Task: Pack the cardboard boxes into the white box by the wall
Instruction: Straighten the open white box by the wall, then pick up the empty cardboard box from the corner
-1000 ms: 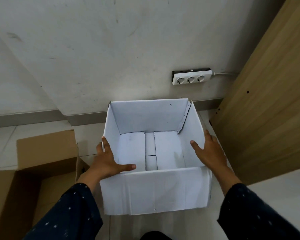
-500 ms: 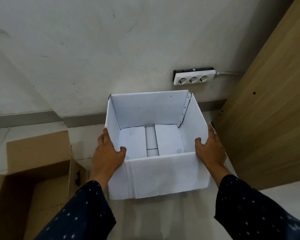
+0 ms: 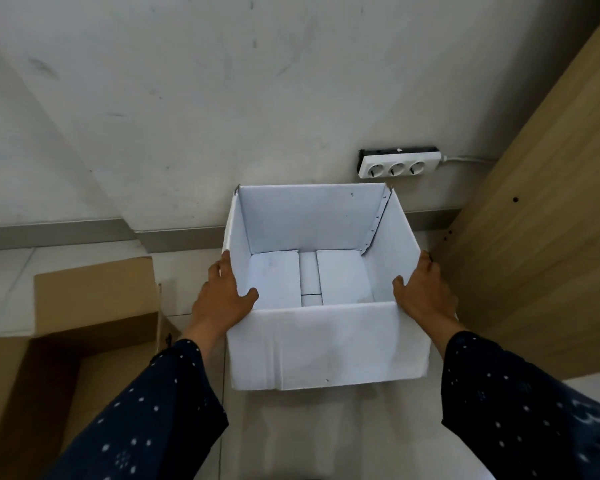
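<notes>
**Both hands on the box, nothing packed yet**

The left hand (image 3: 222,299) clamps the white box (image 3: 326,344) at its near left corner, thumb hooked inside; the right hand (image 3: 426,296) presses flat on the right wall. The box sits by the wall (image 3: 187,98), empty, under the socket strip (image 3: 399,164). The brown carton (image 3: 94,299) waits open at the left. Thin walls could buckle under that squeeze, and the loose floor flaps might give way if it's lifted

Left hand (image 3: 222,299) and right hand (image 3: 425,296) outstretched, each grip clamped, thumbs hooked inward.
</notes>
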Demonstrator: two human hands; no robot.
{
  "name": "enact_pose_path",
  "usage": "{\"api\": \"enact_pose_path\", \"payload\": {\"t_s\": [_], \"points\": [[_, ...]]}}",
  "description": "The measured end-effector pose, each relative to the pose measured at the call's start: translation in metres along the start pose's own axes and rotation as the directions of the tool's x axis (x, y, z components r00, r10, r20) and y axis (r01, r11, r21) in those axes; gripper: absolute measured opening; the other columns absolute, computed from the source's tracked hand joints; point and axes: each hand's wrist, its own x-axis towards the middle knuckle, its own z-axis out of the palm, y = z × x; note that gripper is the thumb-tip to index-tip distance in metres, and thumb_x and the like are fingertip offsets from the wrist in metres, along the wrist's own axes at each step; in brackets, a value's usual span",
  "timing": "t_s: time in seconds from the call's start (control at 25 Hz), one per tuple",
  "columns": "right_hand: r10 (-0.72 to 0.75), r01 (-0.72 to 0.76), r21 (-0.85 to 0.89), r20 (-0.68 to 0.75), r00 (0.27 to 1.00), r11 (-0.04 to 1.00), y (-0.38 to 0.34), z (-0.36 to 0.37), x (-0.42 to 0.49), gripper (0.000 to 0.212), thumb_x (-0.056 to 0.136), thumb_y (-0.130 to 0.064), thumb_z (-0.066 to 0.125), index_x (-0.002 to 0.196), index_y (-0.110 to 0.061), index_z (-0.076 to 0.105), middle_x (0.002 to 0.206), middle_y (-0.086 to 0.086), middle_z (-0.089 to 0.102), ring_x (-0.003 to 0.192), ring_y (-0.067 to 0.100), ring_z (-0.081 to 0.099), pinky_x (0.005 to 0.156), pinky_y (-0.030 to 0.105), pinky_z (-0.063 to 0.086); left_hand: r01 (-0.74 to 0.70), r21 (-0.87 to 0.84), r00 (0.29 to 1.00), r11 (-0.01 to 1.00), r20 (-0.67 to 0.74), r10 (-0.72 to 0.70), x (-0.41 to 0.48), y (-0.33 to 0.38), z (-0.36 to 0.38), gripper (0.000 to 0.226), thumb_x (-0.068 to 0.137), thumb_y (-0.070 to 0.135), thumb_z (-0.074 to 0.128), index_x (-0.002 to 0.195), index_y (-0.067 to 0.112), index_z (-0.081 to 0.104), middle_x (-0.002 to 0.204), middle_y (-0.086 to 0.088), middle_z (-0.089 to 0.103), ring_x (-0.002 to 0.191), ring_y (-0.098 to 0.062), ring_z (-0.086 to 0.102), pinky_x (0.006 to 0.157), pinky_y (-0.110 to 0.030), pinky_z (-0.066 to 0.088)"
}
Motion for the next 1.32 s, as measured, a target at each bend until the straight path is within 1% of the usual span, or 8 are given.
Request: {"api": "enact_pose_path", "payload": {"t_s": [0.2, 0.4, 0.68, 0.8, 0.92, 1.04, 1.2, 1.32], "points": [[-0.403, 0.42, 0.04, -0.217, 0.889, 0.907, -0.09, 0.002, -0.072, 0.055, 0.088, -0.031, 0.056, 0.139, -0.019, 0.042, 0.142, 0.011, 0.043, 0.126, 0.032, 0.041, 0.101, 0.046, 0.037, -0.008, -0.018, 0.981, 1.0, -0.195, 0.005, -0.039, -0.043, -0.063, 0.069, 0.085, 0.041, 0.057, 0.143, 0.019, 0.026, 0.144, -0.009, 0.04, 0.119, -0.031, 0.051, 0.092, -0.043, 0.046], [-0.667, 0.64, 0.409, -0.094, 0.739, 0.651, -0.207, 0.045, -0.198, 0.047, 0.091, -0.033, 0.05, 0.137, -0.027, 0.041, 0.133, 0.0, 0.052, 0.119, 0.02, 0.049, 0.09, 0.031, 0.044, 0.1, 0.056, 0.921, 0.993, -0.383, -0.071, -0.1, -0.133, -0.129, 0.059, 0.086, 0.038, 0.055, 0.138, 0.024, 0.031, 0.135, -0.003, 0.047, 0.098, -0.02, 0.058, 0.069, -0.029, 0.048], [-0.631, 0.533, 0.362, 0.255, 0.732, 0.765, -0.254, 0.111, -0.319, 0.078, 0.092, -0.043, 0.053, 0.152, -0.027, 0.006, 0.145, 0.008, 0.044, 0.114, 0.024, 0.059, 0.081, 0.034, 0.05, 0.53, 0.103, 0.783, 0.842, -0.441, -0.439, -0.202, -0.284, -0.174, 0.065, 0.083, 0.034, 0.06, 0.139, 0.014, 0.035, 0.146, -0.016, 0.034, 0.129, -0.039, 0.032, 0.102, -0.051, 0.037], [-0.586, 0.491, 0.35, 0.255, 0.769, 0.798, -0.257, 0.119, -0.33, 0.091, 0.091, -0.019, 0.058, 0.151, -0.034, -0.009, 0.104, 0.007, 0.062, 0.062, 0.01, 0.061, 0.048, 0.02, 0.042, 0.671, -0.031, 0.688, 0.741, -0.345, -0.638, -0.23, -0.328, -0.161, 0.078, 0.083, 0.038, 0.061, 0.145, 0.014, 0.021, 0.152, -0.018, 0.024, 0.133, -0.044, 0.029, 0.107, -0.055, 0.03], [-0.531, 0.453, 0.304, 0.262, 0.806, 0.838, -0.263, 0.116, -0.329, 0.099, 0.088, -0.008, 0.059, 0.151, -0.033, -0.013, 0.069, 0.002, 0.052, 0.051, 0.013, 0.056, 0.04, 0.024, 0.039, 0.705, -0.242, 0.642, 0.666, -0.182, -0.745, -0.236, -0.356, -0.154, 0.075, 0.083, 0.038, 0.064, 0.14, 0.008, 0.024, 0.134, -0.019, 0.048, 0.115, -0.039, 0.052, 0.089, -0.047, 0.046], [-0.504, 0.421, 0.309, 0.275, 0.819, 0.853, -0.276, 0.113, -0.336, 0.099, 0.089, -0.004, 0.057, 0.151, -0.031, -0.014, 0.066, 0.005, 0.053, 0.052, 0.015, 0.055, 0.044, 0.026, 0.043, 0.652, -0.276, 0.647, 0.706, -0.283, -0.708, -0.221, -0.361, -0.16, 0.048, 0.085, 0.03, 0.065, 0.123, 0.009, 0.044, 0.117, -0.015, 0.06, 0.1, -0.033, 0.059, 0.074, -0.039, 0.046], [-0.426, 0.25, 0.468, 0.32, 0.846, 0.848, -0.301, 0.125, -0.371, 0.1, 0.09, 0.0, 0.055, 0.149, -0.028, -0.02, 0.093, 0.014, 0.061, 0.054, 0.011, 0.054, 0.045, 0.021, 0.044, 0.5, -0.084, 0.703, 0.862, -0.541, -0.461, -0.181, -0.356, -0.184, 0.04, 0.086, 0.008, 0.06, 0.124, 0.013, 0.05, 0.112, -0.011, 0.061, 0.1, -0.03, 0.054, 0.089, -0.047, 0.048], [-0.339, -0.049, 0.64, 0.469, 0.815, 0.767, -0.313, 0.146, -0.408, 0.105, 0.091, 0.003, 0.052, 0.143, -0.036, -0.031, 0.093, 0.014, 0.056, 0.069, 0.024, 0.063, 0.06, 0.036, 0.058, 0.388, 0.057, 0.823, 0.92, -0.471, -0.318, -0.157, -0.359, -0.204, 0.046, 0.084, 0.002, 0.058, 0.128, 0.013, 0.052, 0.121, -0.012, 0.058, 0.11, -0.032, 0.049, 0.094, -0.047, 0.046]]}}
